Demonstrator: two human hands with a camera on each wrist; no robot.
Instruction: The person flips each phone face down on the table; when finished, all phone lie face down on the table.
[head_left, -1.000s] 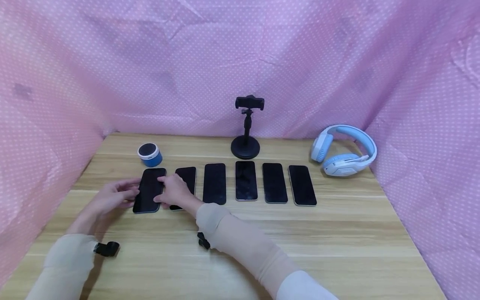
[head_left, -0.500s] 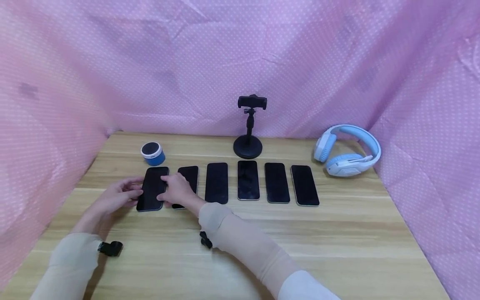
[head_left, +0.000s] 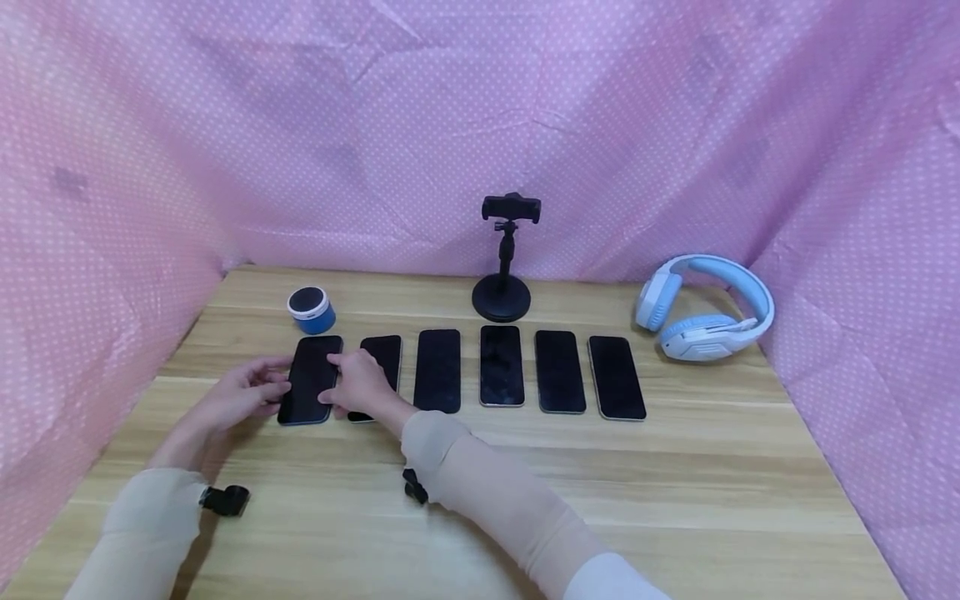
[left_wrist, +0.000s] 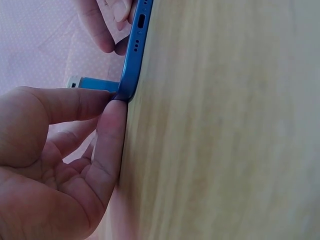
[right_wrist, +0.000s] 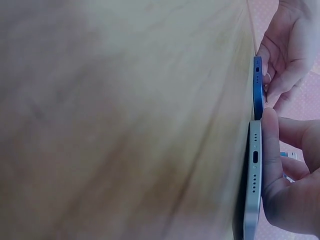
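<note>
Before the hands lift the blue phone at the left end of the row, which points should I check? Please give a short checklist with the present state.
1. Left hand touches the blue-edged black phone at its left edge: ok.
2. Right hand touches its right edge: ok.
3. Phone lies flat on the wooden table: ok.
4. Right hand is clear of the neighbouring silver-edged phone: not ok, it lies over it.
5. Small blue round speaker stands apart behind: ok.
6. Grip firmness: cannot tell.

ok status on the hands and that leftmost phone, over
Left hand fingertips on blue phone's left edge. Right hand on its right edge, lying over second phone. Blue phone flat on table; nothing blocking.
</note>
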